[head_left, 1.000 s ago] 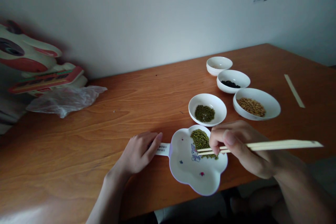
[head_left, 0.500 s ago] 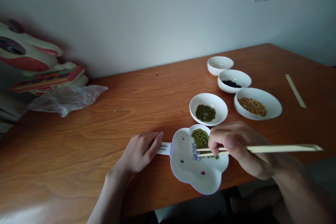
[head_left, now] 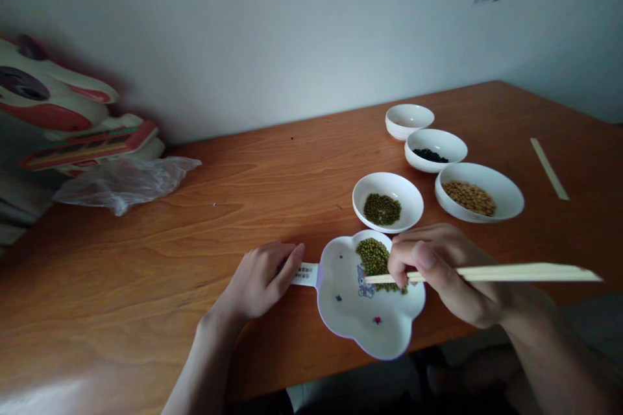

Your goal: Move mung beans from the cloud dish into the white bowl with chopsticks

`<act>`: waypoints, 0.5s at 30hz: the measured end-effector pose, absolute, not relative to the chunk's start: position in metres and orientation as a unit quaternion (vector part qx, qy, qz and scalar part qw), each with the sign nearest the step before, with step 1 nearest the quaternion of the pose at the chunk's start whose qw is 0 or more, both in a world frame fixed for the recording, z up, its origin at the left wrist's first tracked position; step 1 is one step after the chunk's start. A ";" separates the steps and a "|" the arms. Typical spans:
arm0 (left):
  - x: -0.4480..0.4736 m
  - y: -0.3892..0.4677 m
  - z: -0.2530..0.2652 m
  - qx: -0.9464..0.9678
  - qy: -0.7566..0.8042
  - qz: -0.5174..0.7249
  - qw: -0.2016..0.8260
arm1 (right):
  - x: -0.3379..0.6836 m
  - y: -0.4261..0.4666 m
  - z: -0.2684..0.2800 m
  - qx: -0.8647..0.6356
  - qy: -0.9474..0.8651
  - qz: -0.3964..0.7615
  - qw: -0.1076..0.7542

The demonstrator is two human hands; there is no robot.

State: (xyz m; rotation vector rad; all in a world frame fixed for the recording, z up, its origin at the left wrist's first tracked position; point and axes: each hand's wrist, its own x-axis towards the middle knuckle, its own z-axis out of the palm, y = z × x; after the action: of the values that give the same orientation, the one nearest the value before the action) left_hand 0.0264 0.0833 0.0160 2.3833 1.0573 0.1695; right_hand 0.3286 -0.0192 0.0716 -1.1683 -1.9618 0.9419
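Observation:
My left hand (head_left: 267, 279) is closed around the labelled handle of a white, flower-shaped plate (head_left: 341, 311) with a purple rim. Green mung beans (head_left: 374, 255) lie heaped in the plate's upper right part. Over them, my right hand (head_left: 440, 269) grips a pair of pale wooden chopsticks (head_left: 525, 272), held almost level. Their tips meet above the printed cartoon figure, beside the beans; whether a bean is pinched there I cannot tell. Just behind the plate stands a white bowl (head_left: 360, 209) holding more mung beans.
Behind to the right are a bowl (head_left: 509, 198) of tan beans, a bowl (head_left: 457, 148) of black beans and another white bowl (head_left: 396, 130). A chopstick wrapper (head_left: 549, 168) lies far right. A plastic bag (head_left: 129, 185) and a cartoon toy (head_left: 92, 136) are at left.
The chopstick tips, slightly apart before, have come together. Both hands and the plate stay in nearly the same place.

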 end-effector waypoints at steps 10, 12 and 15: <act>0.027 0.084 0.016 0.880 0.393 0.060 0.261 | 0.338 -0.025 0.071 -0.475 -0.740 0.363 0.308; 0.027 0.084 0.016 0.880 0.392 0.061 0.261 | 0.336 -0.024 0.073 -0.474 -0.747 0.358 0.300; 0.027 0.084 0.016 0.880 0.392 0.061 0.262 | 0.332 -0.023 0.075 -0.475 -0.751 0.352 0.294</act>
State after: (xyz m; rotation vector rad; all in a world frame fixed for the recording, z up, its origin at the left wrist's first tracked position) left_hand 0.0268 0.0837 0.0162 2.3816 1.0597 0.1664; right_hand 0.3322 -0.0229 0.0754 -1.2639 -2.0006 0.9382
